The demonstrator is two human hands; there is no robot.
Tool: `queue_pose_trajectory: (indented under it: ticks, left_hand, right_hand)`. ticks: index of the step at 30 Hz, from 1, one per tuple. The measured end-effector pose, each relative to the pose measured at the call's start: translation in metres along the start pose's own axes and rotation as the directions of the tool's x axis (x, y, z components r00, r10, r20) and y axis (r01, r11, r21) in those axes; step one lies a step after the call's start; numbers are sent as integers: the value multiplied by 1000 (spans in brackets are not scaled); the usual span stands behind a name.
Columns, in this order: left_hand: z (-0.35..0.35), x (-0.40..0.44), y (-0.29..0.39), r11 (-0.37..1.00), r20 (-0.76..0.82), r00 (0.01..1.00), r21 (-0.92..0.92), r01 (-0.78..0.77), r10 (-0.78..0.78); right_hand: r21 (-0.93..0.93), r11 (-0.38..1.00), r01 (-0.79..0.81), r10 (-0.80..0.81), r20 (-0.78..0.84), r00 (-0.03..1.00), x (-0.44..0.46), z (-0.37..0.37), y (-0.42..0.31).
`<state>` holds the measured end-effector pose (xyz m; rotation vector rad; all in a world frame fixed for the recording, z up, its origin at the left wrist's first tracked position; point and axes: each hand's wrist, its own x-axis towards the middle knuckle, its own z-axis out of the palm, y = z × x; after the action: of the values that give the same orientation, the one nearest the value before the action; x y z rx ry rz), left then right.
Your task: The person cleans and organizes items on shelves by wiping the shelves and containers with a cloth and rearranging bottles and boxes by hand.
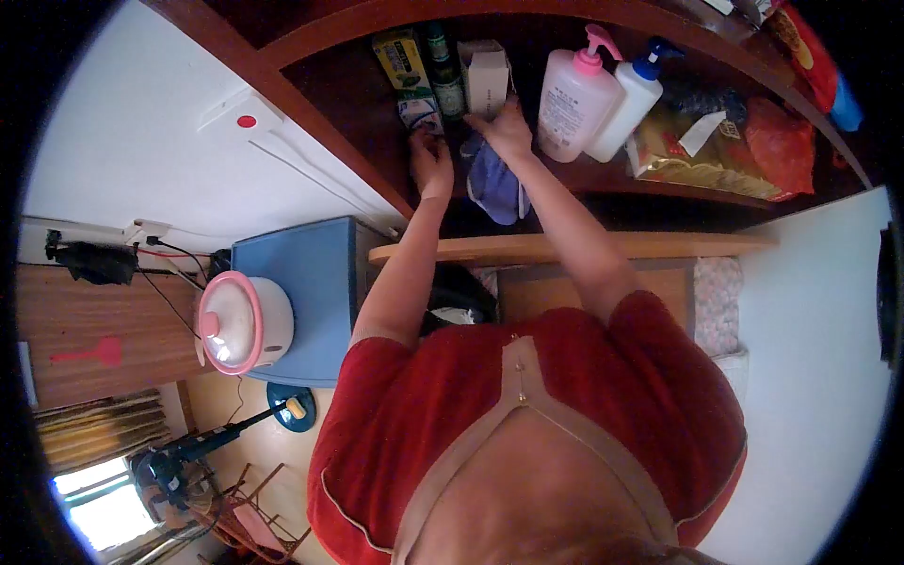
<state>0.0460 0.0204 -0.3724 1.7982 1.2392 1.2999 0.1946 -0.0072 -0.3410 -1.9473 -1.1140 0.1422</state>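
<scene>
On the dark wooden shelf, my left hand point(432, 166) has its fingers curled at the lower end of a small white and blue box point(420, 115). My right hand point(506, 134) grips a purple-blue cloth point(496, 184) that hangs over the shelf's front edge. Its fingertips are close to the base of a white carton point(486, 80); whether they touch it I cannot tell. Behind the small box stands a yellow and green box point(400, 64). A dark green bottle point(449, 89) stands between that box and the carton.
Right of the carton are a pink pump bottle point(576, 104), a white pump bottle with a blue top point(629, 108), a gold tissue pack point(692, 160) and a red plastic bag point(780, 151). A pink-lidded cooker point(243, 322) sits on a blue cabinet point(320, 282) at left.
</scene>
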Motion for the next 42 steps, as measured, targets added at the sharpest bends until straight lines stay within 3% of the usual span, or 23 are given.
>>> queue_pose_trajectory:
  ticks: [3, 6, 8, 9, 12, 15, 18, 20, 23, 25, 27, 29, 33, 35, 36, 38, 42]
  left_hand:
    - [1, 0, -5, 998, -12, 1000, 64, -7, 8]
    - [3, 1, -9, 1000, 0, 1000, 17, 12, -12]
    - [4, 1, -10, 1000, -1, 1000, -5, 4, -4]
    - [5, 2, -10, 1000, -2, 1000, -26, -5, 5]
    - [5, 1, -9, 1000, -2, 1000, 1, -3, 3]
    - [-2, -1, 2, 996, -10, 1000, 86, -2, 3]
    - [5, 3, -12, 1000, -24, 1000, 12, -11, 11]
    - [5, 2, -13, 1000, -23, 1000, 11, -2, 3]
    - [3, -3, -4, 999, -21, 1000, 49, -21, 22]
    - [1, -2, 1, 995, -30, 998, 87, -56, 59]
    - [0, 0, 0, 996, 37, 997, 58, 64, -66]
    - [2, 2, -4, 996, 22, 998, 54, 64, -65]
    - [7, 3, -19, 997, 5, 1000, 74, -2, 1]
    - [7, 1, -18, 998, 9, 1000, 54, 20, -20]
    - [6, 1, -13, 999, 9, 999, 33, 38, -38]
    - [4, 3, -10, 998, 3, 999, 50, 34, -34]
    - [4, 0, -5, 998, 16, 999, 36, 48, -49]
  right_hand:
    - [-87, 996, 6, -1, 62, 998, 8, 7, 6]
    - [-100, 993, 63, -56, 67, 996, 12, 9, 16]
    - [82, 995, -63, 56, 94, 994, 12, 2, 16]
    - [82, 995, -62, 54, 93, 994, 8, -4, 7]
    - [-68, 996, -65, 62, -35, 997, 0, -9, -10]
    - [-83, 987, -137, 139, 15, 990, 3, -11, -16]
    - [-108, 982, -153, 166, 126, 978, 4, -18, -12]
    - [78, 995, -61, 52, 115, 992, 9, -13, 3]
    - [229, 973, -22, 6, 71, 997, 17, -7, 17]
    - [201, 979, -21, 9, 58, 998, 20, -3, 19]
    - [175, 984, -19, 11, 45, 999, 20, -3, 19]
    - [190, 978, -88, 71, 94, 993, 21, -5, 20]
    - [145, 989, -43, 34, 64, 997, 24, 7, 28]
    - [17, 996, -84, 85, -138, 987, 23, 15, 25]
    - [16, 996, -84, 85, -138, 987, 23, 11, 23]
    - [-6, 974, -224, 224, 100, 969, 27, 3, 19]
    - [-39, 983, -180, 183, 74, 980, 24, 6, 24]
